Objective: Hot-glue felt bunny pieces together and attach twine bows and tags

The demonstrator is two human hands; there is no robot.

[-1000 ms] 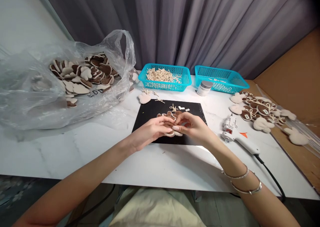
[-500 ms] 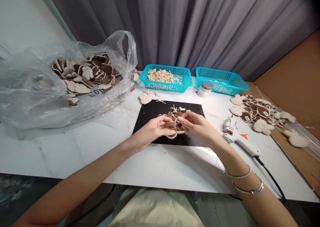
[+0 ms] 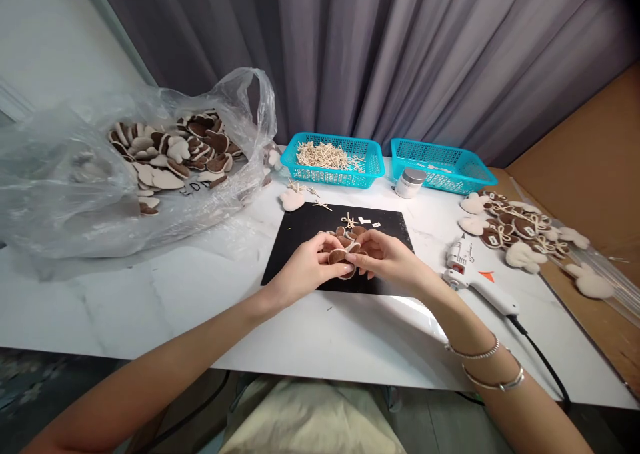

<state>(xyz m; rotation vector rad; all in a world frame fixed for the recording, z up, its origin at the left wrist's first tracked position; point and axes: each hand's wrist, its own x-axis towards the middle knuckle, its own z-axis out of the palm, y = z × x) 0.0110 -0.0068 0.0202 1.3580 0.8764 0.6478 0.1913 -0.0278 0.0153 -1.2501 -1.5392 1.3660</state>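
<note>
My left hand (image 3: 306, 266) and my right hand (image 3: 386, 259) meet over the black mat (image 3: 295, 231) and both pinch a small brown-and-cream plush piece (image 3: 343, 257) between their fingertips. More such pieces (image 3: 350, 233) lie on the mat just behind my fingers, with a small string bow (image 3: 349, 221) and tiny white tags (image 3: 364, 221) beyond them. Part of the held piece is hidden by my fingers.
A clear plastic bag (image 3: 75, 194) of plush pieces fills the left. Two turquoise baskets stand at the back, one (image 3: 333, 161) holding string bows, the other (image 3: 440, 165) nearly bare. A small jar (image 3: 410, 182), a white glue gun (image 3: 475, 281) with cord and a pile of finished pieces (image 3: 520, 231) lie right.
Both hands have drawn slightly toward me and closed tighter round the plush piece; the piece now sits upright between my fingertips.
</note>
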